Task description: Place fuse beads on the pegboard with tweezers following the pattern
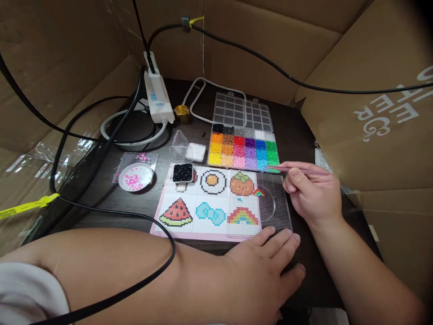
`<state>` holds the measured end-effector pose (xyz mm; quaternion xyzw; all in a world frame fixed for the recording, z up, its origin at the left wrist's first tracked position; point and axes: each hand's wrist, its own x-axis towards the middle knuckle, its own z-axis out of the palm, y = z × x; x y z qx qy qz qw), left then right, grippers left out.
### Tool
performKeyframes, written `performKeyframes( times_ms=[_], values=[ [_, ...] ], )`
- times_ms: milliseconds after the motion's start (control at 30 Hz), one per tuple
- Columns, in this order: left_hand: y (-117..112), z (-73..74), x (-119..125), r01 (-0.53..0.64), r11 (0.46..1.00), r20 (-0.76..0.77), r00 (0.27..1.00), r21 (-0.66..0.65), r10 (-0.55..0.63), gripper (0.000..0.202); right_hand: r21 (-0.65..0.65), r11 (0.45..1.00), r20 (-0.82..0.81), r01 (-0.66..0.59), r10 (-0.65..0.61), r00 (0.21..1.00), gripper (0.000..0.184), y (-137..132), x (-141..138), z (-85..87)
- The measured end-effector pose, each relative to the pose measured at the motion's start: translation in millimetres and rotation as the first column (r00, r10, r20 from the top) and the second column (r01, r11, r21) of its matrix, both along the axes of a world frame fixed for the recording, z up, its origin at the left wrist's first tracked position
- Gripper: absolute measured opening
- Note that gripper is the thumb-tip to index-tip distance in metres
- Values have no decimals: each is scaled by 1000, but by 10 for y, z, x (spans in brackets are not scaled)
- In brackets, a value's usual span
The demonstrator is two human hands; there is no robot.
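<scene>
My right hand (pixel 309 194) pinches pink tweezers (pixel 314 172); their tips are at the front edge of the bead box (pixel 238 151), by the blue and green compartments. My left hand (pixel 262 264) lies with fingers spread over the near edge of a clear pegboard (pixel 277 221). The pegboard partly covers a pattern sheet (pixel 211 180) with pixel pictures of a watermelon, an egg, a bow and a rainbow. A small rainbow-coloured piece (pixel 259 192) and a few blue beads (pixel 239 199) are on the pegboard. Whether the tweezers grip a bead is too small to tell.
A tray of black beads (pixel 182 172) stands on the sheet, with a case of white beads (pixel 195 152) behind it. A white dish of pink beads (pixel 135 177) is left. Behind are a power strip (pixel 158 97) and gold cup (pixel 182 113). A black cable (pixel 128 211) crosses my left arm; cardboard walls surround the table.
</scene>
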<state>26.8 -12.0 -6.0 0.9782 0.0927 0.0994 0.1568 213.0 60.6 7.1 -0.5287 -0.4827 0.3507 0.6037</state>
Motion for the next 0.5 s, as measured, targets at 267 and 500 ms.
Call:
performKeyframes(
  times_ms=[267,500],
  values=[
    [18,11,3,14,1000,-37,999,-19,-15,77,44,976,-139,215,-207,968,17,205,28,12],
    [52,-114,42,1,994,5,1000,109,-2,51,-19,956,-186,292,-290,939,28,298,26,-71]
  ],
)
